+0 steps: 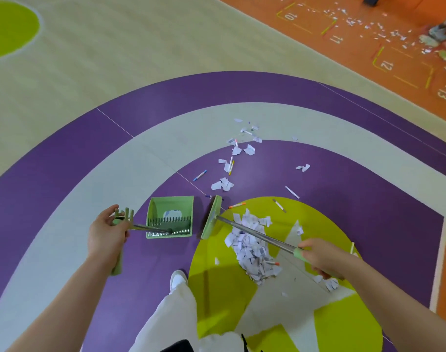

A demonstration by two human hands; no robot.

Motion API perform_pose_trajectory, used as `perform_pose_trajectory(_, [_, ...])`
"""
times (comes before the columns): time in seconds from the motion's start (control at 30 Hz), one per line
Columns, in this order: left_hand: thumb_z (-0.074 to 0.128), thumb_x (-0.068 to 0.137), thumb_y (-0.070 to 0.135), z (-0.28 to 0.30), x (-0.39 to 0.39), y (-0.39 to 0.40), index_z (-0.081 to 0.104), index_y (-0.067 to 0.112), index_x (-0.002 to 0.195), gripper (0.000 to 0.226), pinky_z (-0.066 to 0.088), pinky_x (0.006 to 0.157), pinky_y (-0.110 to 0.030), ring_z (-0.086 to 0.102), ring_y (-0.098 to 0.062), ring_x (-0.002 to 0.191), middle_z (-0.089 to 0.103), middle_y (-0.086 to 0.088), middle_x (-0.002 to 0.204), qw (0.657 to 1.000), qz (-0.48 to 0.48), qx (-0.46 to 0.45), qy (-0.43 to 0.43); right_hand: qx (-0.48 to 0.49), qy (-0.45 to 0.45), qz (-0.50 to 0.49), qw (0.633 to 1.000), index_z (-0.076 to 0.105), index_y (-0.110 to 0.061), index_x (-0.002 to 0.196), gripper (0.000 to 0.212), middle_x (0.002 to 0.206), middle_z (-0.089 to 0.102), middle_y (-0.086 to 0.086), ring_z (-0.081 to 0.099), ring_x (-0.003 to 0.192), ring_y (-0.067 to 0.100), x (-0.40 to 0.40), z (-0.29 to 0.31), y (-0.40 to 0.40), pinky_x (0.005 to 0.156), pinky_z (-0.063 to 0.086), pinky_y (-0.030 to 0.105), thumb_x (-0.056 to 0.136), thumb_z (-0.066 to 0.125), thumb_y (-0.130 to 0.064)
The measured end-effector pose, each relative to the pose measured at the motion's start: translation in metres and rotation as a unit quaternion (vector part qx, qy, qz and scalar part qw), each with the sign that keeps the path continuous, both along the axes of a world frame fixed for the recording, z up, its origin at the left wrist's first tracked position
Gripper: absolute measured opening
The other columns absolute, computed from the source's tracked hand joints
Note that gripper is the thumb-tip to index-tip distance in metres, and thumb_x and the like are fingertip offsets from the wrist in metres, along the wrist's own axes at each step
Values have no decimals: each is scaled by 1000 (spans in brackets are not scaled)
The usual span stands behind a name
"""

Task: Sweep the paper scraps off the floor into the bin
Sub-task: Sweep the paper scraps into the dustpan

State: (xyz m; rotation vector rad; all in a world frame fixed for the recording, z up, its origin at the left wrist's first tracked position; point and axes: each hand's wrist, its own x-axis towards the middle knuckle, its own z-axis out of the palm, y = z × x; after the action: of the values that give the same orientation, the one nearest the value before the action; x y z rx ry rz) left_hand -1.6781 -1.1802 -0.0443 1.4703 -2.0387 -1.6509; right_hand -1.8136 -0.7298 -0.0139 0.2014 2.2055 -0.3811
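The dustpan [170, 217] handle was grasped by the left hand [107, 231]. The broom [212, 216] handle was grasped by the right hand [318, 257], its head standing between the dustpan and the scrap pile [252, 247].

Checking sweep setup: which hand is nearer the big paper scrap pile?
Right. The right hand grips the broom handle just right of the paper scrap pile; the left hand holds the dustpan handle far left.

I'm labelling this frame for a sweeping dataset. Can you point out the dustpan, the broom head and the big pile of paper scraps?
dustpan [171, 208]: head view, on its green back wall.
broom head [211, 216]: head view, middle of the green block.
pile of paper scraps [252, 252]: head view, centre of the heap.
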Motion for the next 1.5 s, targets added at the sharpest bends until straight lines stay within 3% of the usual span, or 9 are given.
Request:
perform_pose_trajectory(0.27, [66,84,2,9,-52,-57,55,22,138,58,53,65,-35,62,-27,63,67,-5,114,998,-57,-12,-12,-57,-9,-9,998,52,-6,122,31,56,42,9,36,43,19,-45,-18,-86,45,32,27,95,45,-20])
perform_pose_trajectory(0.53, [63,87,6,7,-80,-73,53,25,139,56,55,76,-44,66,-26,67,66,-5,119,999,-4,-36,-21,-78,6,-10,997,45,-20,140,44,59,53,5,39,31,13,-94,-40,-141,37,32,22,96,45,-18])
perform_pose_trajectory(0.87, [66,86,9,5,-94,-64,56,32,134,55,56,80,-48,65,-24,64,65,1,120,998,39,-35,-28,-74,-3,75,994,46,-14,119,30,61,59,13,52,42,25,-161,-78,-199,56,50,37,90,40,-18])
perform_pose_trajectory(0.93, [65,88,8,3,-94,-58,55,30,136,54,56,79,-46,63,-24,63,64,-1,119,998,52,-35,-26,-34,-3,119,992,49,-14,120,32,84,65,12,60,53,27,-171,-80,-193,64,54,39,89,38,-15])
perform_pose_trajectory(1.03, [65,89,8,1,-92,-50,54,28,137,53,55,78,-44,63,-25,63,65,-2,119,997,65,-35,-29,49,25,182,982,49,-19,134,41,125,62,9,64,103,31,-179,-85,-173,87,51,37,93,48,-21])
perform_pose_trajectory(1.17, [65,87,5,-2,-90,-48,54,27,138,56,54,73,-41,62,-26,65,65,-4,119,997,63,-25,-32,102,28,172,979,52,-17,133,38,133,58,9,57,116,30,-178,-90,-140,92,47,34,96,47,-22])
perform_pose_trajectory(1.23, [64,87,3,-3,-90,-48,54,25,139,58,53,69,-36,62,-26,64,65,-4,118,998,52,-24,-34,113,14,144,983,49,-17,139,45,128,60,11,60,102,30,-177,-89,-124,85,49,32,94,47,-18])
perform_pose_trajectory(1.37, [63,86,2,-3,-92,-43,54,22,140,58,53,69,-35,62,-26,64,65,-6,119,999,26,-24,-38,106,-2,80,991,52,-11,135,42,71,50,2,44,55,18,-156,-82,-99,50,37,25,94,46,-15])
perform_pose_trajectory(1.5, [63,86,2,-5,-92,-36,54,22,139,57,54,74,-42,61,-27,62,66,-9,119,999,-9,-18,-33,106,-10,15,994,62,-6,121,33,53,56,7,49,40,19,-117,-83,-77,45,39,25,97,44,-19])
